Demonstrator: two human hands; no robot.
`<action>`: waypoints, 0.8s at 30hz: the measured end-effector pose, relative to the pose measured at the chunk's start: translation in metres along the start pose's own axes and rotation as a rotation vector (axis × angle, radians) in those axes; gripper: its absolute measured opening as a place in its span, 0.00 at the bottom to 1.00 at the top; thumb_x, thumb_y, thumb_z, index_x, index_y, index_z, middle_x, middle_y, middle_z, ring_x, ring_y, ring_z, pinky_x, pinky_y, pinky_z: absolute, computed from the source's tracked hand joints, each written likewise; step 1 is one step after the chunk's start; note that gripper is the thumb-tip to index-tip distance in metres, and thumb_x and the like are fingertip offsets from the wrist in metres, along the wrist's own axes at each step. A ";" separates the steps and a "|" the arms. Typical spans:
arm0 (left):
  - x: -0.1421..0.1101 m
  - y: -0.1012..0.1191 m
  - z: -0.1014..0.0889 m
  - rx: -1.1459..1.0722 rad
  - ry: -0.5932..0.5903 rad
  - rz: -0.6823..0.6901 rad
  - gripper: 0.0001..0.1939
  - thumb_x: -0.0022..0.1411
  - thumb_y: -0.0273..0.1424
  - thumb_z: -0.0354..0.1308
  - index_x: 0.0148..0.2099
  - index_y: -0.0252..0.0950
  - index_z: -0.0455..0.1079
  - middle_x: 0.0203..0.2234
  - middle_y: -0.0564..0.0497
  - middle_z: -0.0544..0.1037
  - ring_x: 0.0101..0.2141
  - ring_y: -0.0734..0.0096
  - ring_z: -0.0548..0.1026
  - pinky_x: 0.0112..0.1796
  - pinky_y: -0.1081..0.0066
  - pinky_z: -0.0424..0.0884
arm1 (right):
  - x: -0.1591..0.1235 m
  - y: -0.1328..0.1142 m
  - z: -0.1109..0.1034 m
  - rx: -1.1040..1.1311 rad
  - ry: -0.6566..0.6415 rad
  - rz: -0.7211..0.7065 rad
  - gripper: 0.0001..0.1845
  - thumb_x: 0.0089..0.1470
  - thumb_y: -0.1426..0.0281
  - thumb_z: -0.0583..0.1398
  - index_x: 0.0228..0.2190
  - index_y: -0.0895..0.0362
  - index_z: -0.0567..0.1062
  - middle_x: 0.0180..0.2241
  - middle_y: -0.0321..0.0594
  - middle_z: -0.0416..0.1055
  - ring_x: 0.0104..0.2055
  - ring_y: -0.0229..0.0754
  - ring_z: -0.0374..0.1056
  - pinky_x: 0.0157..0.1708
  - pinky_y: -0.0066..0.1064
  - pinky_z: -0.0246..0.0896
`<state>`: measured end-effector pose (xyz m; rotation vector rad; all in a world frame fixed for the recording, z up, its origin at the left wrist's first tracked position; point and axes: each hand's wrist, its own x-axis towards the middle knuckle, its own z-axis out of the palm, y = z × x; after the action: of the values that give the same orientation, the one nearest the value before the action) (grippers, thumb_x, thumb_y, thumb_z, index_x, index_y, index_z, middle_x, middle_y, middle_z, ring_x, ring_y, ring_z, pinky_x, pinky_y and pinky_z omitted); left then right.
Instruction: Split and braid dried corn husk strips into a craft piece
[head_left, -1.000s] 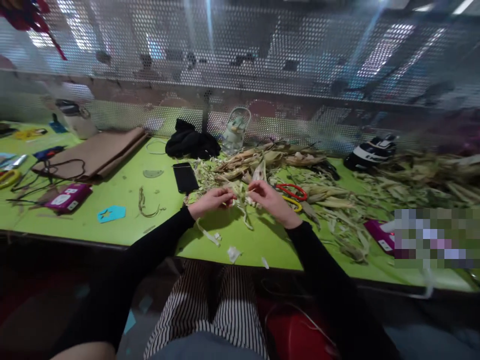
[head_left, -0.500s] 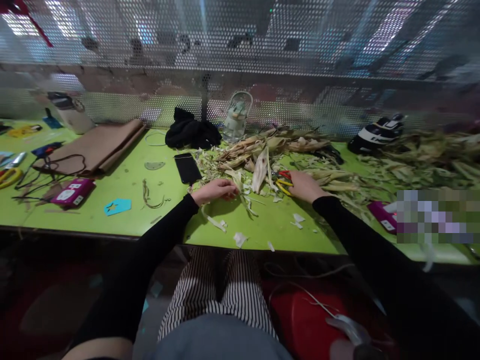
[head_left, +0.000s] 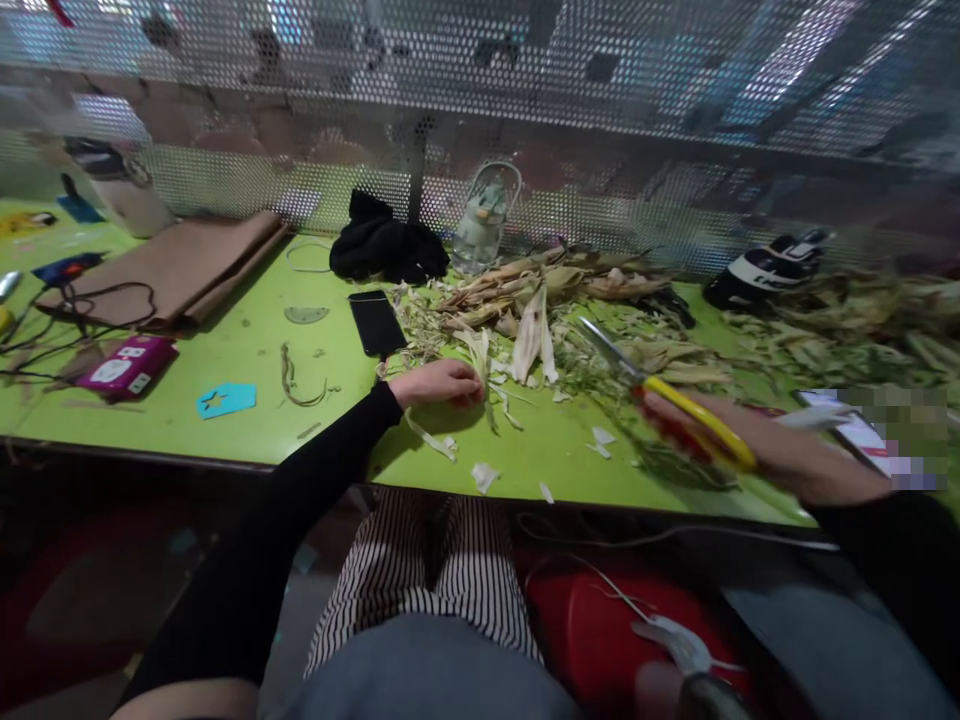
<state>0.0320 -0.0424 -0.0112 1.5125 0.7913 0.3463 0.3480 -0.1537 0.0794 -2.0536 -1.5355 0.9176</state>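
My left hand [head_left: 439, 383] rests on the green table [head_left: 247, 440], fingers curled over a pale strip of corn husk [head_left: 484, 372]. My right hand [head_left: 772, 450], blurred by motion, is closed on a pair of red and yellow scissors [head_left: 679, 405]. Their blades point up and left, above the table's right part. A heap of dried corn husks [head_left: 540, 290] lies just beyond both hands. Small husk scraps [head_left: 484, 476] lie by the near edge.
A black phone [head_left: 376, 323] lies left of the husks, with a black cloth [head_left: 386, 252] and a clear bottle [head_left: 484, 220] behind. Brown paper [head_left: 180, 270], cables, a pink box [head_left: 124, 367] and a blue cutout [head_left: 225, 399] sit at left. More husks [head_left: 847, 330] cover the right. A perforated metal screen stands behind.
My right hand left the husk, reached to the scissors on the table, picked them up and swung them right and toward me. My left hand stayed on the husk strip.
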 end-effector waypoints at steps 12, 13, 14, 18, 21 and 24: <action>0.001 -0.006 0.003 0.001 0.001 0.021 0.09 0.64 0.34 0.59 0.35 0.35 0.75 0.29 0.51 0.79 0.29 0.76 0.75 0.35 0.73 0.73 | -0.060 -0.003 0.083 0.449 -0.423 0.328 0.32 0.39 0.40 0.69 0.30 0.55 0.72 0.22 0.30 0.61 0.18 0.30 0.56 0.15 0.25 0.66; 0.001 -0.006 0.003 0.000 -0.001 0.027 0.09 0.64 0.35 0.59 0.35 0.35 0.75 0.29 0.51 0.79 0.29 0.76 0.75 0.35 0.73 0.73 | -0.059 -0.006 0.082 0.450 -0.426 0.327 0.31 0.40 0.41 0.69 0.29 0.55 0.72 0.22 0.30 0.61 0.18 0.30 0.56 0.14 0.25 0.66; 0.001 -0.006 0.002 -0.004 -0.003 0.029 0.09 0.63 0.35 0.60 0.35 0.35 0.75 0.30 0.51 0.79 0.29 0.75 0.75 0.36 0.73 0.73 | -0.058 -0.009 0.082 0.452 -0.425 0.320 0.30 0.41 0.42 0.69 0.29 0.55 0.71 0.22 0.30 0.61 0.18 0.30 0.56 0.14 0.24 0.66; 0.001 -0.007 0.003 -0.011 -0.003 0.015 0.09 0.63 0.36 0.60 0.36 0.35 0.75 0.30 0.50 0.79 0.30 0.75 0.75 0.37 0.72 0.73 | -0.058 -0.020 0.083 0.441 -0.432 0.311 0.29 0.43 0.44 0.68 0.28 0.55 0.70 0.22 0.30 0.62 0.18 0.29 0.57 0.14 0.23 0.67; 0.002 -0.008 0.004 -0.012 -0.010 0.014 0.09 0.64 0.35 0.59 0.36 0.35 0.74 0.32 0.50 0.78 0.33 0.74 0.75 0.39 0.71 0.73 | -0.057 -0.027 0.084 0.409 -0.454 0.310 0.29 0.44 0.43 0.67 0.28 0.55 0.69 0.22 0.30 0.62 0.18 0.29 0.57 0.14 0.24 0.68; 0.001 -0.007 0.005 0.012 -0.021 0.015 0.10 0.65 0.36 0.57 0.38 0.34 0.73 0.34 0.51 0.77 0.34 0.75 0.75 0.42 0.70 0.72 | -0.055 -0.033 0.083 0.374 -0.481 0.295 0.27 0.46 0.44 0.66 0.28 0.55 0.68 0.22 0.29 0.60 0.17 0.29 0.57 0.14 0.24 0.69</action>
<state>0.0345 -0.0460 -0.0190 1.5317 0.7667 0.3374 0.2566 -0.2012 0.0574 -1.8925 -1.1525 1.7666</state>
